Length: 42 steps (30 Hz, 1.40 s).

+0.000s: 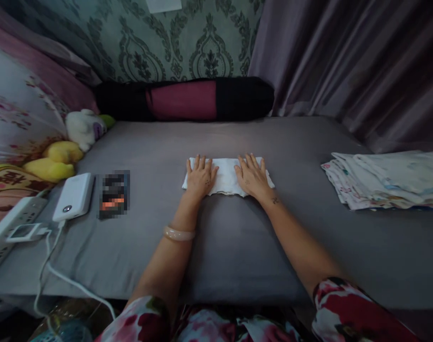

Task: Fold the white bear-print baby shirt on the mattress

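Note:
A white folded cloth (226,176) lies flat on the grey sheet in front of me, wider than it is deep. My left hand (201,177) rests palm down on its left part, fingers spread and pointing away from me. On the right part lies my right hand (251,175), also palm down with the fingers apart. Between the two hands the middle of the cloth shows, and its near edge looks slightly uneven. What lies under the palms is hidden.
To the right sits a stack of folded cloths (387,180). On the left are a white power bank (74,195), a blurred-out dark object (114,194), a power strip (15,223), a white cable (77,281) and plush toys (60,159). A black and red bolster (184,99) lies along the wall.

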Each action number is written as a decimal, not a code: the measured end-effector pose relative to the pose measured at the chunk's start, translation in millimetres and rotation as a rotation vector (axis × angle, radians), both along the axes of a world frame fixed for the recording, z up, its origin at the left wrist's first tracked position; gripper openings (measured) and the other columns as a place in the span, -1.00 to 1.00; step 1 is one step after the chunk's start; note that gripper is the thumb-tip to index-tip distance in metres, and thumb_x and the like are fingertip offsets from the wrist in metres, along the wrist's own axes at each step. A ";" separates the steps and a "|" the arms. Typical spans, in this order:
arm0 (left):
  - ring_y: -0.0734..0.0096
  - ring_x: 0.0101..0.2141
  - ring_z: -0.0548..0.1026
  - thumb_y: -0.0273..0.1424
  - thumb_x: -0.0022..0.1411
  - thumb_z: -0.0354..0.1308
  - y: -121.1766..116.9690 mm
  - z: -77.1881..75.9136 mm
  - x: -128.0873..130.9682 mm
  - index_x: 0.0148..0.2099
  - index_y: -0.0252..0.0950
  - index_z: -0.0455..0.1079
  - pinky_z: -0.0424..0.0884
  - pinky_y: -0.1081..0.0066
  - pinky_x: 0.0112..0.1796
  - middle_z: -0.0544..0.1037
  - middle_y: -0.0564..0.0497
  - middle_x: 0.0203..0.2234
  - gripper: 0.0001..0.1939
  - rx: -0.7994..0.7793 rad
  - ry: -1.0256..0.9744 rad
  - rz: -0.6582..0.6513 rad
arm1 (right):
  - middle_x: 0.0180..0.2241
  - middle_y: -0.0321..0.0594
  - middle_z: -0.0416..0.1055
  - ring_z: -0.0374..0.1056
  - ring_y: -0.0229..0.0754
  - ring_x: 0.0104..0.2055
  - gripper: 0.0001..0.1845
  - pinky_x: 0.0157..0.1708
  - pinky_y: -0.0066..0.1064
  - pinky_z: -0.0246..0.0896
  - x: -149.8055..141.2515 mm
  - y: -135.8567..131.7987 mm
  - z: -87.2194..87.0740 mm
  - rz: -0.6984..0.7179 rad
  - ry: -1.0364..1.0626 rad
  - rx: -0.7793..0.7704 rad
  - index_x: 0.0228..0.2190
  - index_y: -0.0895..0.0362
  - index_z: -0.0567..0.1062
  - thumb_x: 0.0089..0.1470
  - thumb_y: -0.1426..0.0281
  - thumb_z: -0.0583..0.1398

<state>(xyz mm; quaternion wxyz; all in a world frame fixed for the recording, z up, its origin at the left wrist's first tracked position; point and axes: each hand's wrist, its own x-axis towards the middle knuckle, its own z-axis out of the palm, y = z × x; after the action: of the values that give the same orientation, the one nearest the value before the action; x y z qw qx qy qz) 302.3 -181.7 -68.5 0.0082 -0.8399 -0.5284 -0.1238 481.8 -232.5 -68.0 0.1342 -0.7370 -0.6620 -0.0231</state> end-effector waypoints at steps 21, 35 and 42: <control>0.14 0.33 0.00 -0.17 0.43 -0.28 -7.3 -4.2 9.9 0.34 -0.26 0.10 -0.10 -0.02 0.28 0.14 -0.13 0.32 -0.45 -0.112 -0.043 -0.086 | 0.34 0.02 -0.03 -0.17 0.03 0.38 -0.40 0.30 0.06 -0.30 -15.3 0.8 -1.9 0.061 0.072 -0.095 0.29 0.20 0.11 0.33 0.24 -0.20; 0.17 0.32 0.06 -0.30 0.41 -0.21 -6.9 -6.1 15.3 0.32 -0.23 0.14 -0.10 -0.03 0.28 0.19 -0.08 0.30 -0.51 -0.248 -0.155 -0.188 | 0.33 -0.05 0.03 -0.11 -0.01 0.37 -0.41 0.31 -0.01 -0.25 -19.8 3.9 -12.5 0.183 0.057 -0.081 0.28 0.25 0.12 0.31 0.31 -0.18; 0.18 0.09 0.40 -0.41 0.31 -0.04 12.6 -18.5 3.4 0.10 -0.29 0.36 0.25 0.15 0.13 0.49 -0.21 0.04 -0.65 -0.070 -0.549 -0.223 | 0.32 -0.01 0.04 -0.08 0.00 0.36 -0.41 0.30 0.01 -0.21 -24.1 8.4 3.5 0.169 0.082 -0.170 0.28 0.25 0.12 0.32 0.29 -0.18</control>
<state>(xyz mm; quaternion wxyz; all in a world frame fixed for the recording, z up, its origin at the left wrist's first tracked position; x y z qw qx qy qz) 305.8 -169.1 -87.0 -0.1774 -0.8276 -0.4195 -0.3280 457.7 -224.1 -64.5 0.0999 -0.6875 -0.7154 0.0745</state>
